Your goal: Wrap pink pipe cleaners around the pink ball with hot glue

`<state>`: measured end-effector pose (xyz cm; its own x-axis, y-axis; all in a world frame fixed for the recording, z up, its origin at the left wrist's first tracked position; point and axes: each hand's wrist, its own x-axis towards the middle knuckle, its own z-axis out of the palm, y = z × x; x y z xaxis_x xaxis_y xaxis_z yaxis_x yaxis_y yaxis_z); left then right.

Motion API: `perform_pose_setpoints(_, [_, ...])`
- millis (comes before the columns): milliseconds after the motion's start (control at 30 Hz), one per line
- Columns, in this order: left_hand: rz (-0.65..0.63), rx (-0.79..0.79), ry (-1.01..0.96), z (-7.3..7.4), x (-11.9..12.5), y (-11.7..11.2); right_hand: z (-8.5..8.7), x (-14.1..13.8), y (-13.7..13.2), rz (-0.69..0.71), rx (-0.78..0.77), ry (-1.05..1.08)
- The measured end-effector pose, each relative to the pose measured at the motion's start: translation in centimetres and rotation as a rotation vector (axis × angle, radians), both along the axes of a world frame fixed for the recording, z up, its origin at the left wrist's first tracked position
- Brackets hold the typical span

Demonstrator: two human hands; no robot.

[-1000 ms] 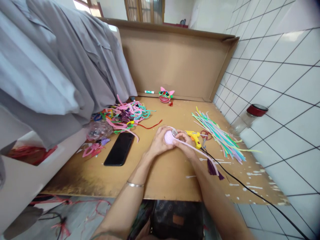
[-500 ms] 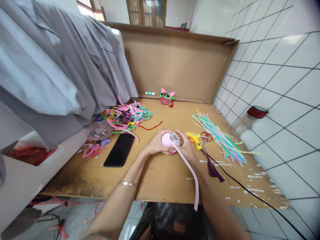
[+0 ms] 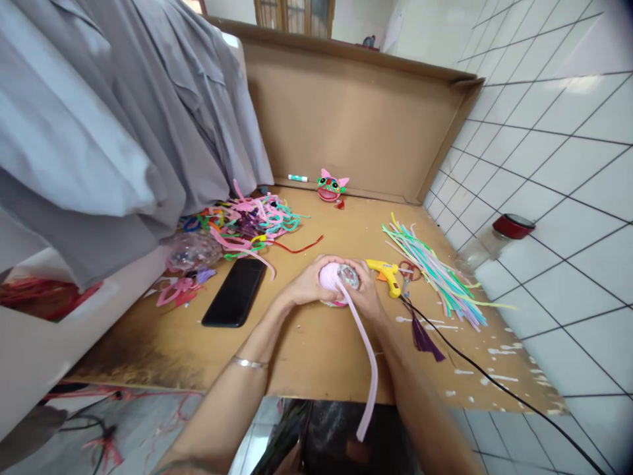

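Note:
Between my two hands, just above the table, is a round ball (image 3: pixel 328 277) partly wrapped in pale pink pipe cleaner, with a clear, shiny part uncovered on its right. My left hand (image 3: pixel 310 282) curls round its left side. On the right side, my right hand (image 3: pixel 366 290) grips it with the fingers bent. A long loose end of the pink pipe cleaner (image 3: pixel 368 349) hangs from the ball toward me, past the table's front edge. Close to my right hand lies a yellow glue gun (image 3: pixel 388 276), with red-handled scissors (image 3: pixel 408 272) beside it.
A bundle of pastel pipe cleaners (image 3: pixel 440 274) lies right, near a purple tassel (image 3: pixel 425 340) and the glue gun's black cord (image 3: pixel 475 361). Left are a phone (image 3: pixel 235 292) and a tangled pipe-cleaner heap (image 3: pixel 257 218). A lion-like head (image 3: pixel 331 187) and glue stick (image 3: pixel 297 178) sit at the back.
The loose pink end has swung left and toward me. My right fingers have closed in nearer the ball. The view has tilted slightly.

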<state>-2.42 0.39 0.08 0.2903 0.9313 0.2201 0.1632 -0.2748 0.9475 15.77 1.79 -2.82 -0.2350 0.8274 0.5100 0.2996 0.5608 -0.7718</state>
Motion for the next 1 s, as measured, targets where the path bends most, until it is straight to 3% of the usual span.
perform_pose_setpoints(1000, [-0.03, -0.105, 0.039, 1.1, 0.2, -0.7, -0.3, -0.5, -0.2, -0.024, -0.086, 0.023])
